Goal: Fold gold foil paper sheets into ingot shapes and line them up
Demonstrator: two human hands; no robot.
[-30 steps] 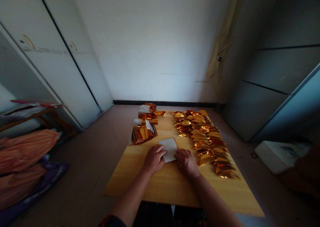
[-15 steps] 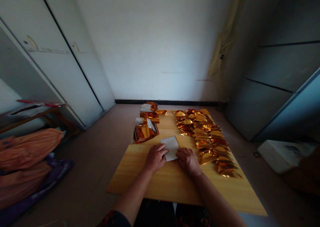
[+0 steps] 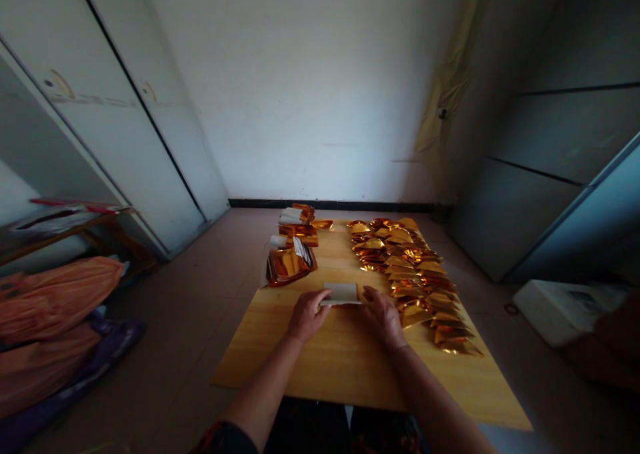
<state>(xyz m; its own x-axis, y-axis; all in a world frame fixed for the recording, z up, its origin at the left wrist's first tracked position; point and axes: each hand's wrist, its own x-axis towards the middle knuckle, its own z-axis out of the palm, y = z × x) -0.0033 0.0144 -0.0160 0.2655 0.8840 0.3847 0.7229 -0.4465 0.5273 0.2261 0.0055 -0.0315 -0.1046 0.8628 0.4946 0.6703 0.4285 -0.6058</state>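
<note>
Folded white paper [image 3: 341, 294] | on wooden table [image 3: 260, 351], between hands | left hand [image 3: 309, 315], right hand [image 3: 383, 317] spread, pressing its ends

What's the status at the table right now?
Left hand and right hand on either end of narrow white sheet. Gold foil triangles close right of right hand. Nothing between hands and sheet.
</note>
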